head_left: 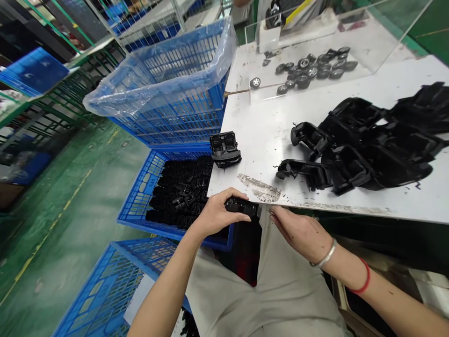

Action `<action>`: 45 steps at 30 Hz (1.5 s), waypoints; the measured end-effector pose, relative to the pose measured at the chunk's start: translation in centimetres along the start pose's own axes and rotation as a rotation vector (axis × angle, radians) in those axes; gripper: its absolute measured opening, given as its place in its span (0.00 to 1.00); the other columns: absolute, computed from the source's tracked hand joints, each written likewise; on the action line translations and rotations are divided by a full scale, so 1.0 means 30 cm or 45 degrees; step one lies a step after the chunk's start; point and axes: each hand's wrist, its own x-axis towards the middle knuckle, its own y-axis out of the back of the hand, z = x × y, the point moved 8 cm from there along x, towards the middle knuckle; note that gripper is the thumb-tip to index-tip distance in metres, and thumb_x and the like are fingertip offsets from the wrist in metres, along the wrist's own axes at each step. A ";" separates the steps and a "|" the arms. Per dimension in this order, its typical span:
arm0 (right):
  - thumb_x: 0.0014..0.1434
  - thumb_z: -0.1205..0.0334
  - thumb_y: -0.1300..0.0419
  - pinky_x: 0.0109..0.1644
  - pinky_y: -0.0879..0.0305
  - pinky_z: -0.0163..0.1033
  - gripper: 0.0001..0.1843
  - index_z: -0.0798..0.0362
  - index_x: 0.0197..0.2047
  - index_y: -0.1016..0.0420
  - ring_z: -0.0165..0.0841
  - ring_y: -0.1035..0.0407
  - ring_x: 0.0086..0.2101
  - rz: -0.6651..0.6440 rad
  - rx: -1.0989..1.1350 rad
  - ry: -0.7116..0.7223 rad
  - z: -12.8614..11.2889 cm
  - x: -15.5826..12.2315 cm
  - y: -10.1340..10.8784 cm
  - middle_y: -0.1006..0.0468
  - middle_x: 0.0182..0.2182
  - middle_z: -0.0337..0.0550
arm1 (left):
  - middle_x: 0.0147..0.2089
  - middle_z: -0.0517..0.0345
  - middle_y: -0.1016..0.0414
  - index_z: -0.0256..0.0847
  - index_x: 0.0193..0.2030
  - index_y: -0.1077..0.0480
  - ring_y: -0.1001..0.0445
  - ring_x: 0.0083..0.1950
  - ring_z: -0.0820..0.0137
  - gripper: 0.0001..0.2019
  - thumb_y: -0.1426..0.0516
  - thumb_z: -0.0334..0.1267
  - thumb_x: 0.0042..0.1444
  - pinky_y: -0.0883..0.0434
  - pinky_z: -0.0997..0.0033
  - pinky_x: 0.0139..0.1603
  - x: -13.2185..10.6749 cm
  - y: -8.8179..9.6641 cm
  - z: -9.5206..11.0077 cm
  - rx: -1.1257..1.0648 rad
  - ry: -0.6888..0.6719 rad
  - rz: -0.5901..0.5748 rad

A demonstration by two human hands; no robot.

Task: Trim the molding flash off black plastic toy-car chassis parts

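My left hand [224, 213] is closed around a black moulded plastic part [240, 206], thumb below and fingers above, at the table's front edge. My right hand [300, 231] is pinched shut just to the right of it. A short, flat, grey blade-like tool [260, 211] reaches from its fingertips toward the part; its handle is hidden in the hand. On the table corner beyond my left hand sits a small stack of black plastic toy car interiors [225, 149]. A large heap of black plastic parts [365, 145] lies on the right side of the table.
A blue crate full of black parts [182, 194] stands left of the white table [259, 126]. Behind it rises a plastic-lined blue crate [175, 100]; another blue crate [105, 285] is at lower left. Small toy wheels [312, 71] lie behind a clear panel. Black shavings litter the table edge.
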 end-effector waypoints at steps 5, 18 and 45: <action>0.67 0.66 0.57 0.20 0.64 0.37 0.15 0.53 0.32 0.33 0.25 0.43 0.16 0.018 -0.242 0.063 -0.013 0.008 -0.025 0.31 0.20 0.37 | 0.43 0.55 0.22 0.39 0.43 0.27 0.25 0.45 0.67 0.21 0.32 0.43 0.42 0.31 0.68 0.49 0.026 -0.005 -0.037 0.029 -0.011 -0.039; 0.62 0.72 0.54 0.20 0.65 0.37 0.13 0.54 0.33 0.31 0.26 0.44 0.15 -0.047 -0.383 0.062 -0.031 0.038 -0.067 0.32 0.18 0.37 | 0.45 0.53 0.23 0.39 0.43 0.28 0.25 0.47 0.65 0.22 0.32 0.45 0.42 0.30 0.68 0.49 0.042 -0.005 -0.059 0.017 -0.016 -0.146; 0.62 0.72 0.56 0.20 0.69 0.37 0.12 0.53 0.34 0.33 0.28 0.38 0.15 -0.255 -0.406 0.039 -0.023 0.037 -0.114 0.30 0.20 0.38 | 0.45 0.53 0.23 0.39 0.43 0.28 0.26 0.46 0.66 0.22 0.32 0.45 0.42 0.31 0.70 0.48 0.048 -0.007 -0.068 0.003 -0.019 -0.176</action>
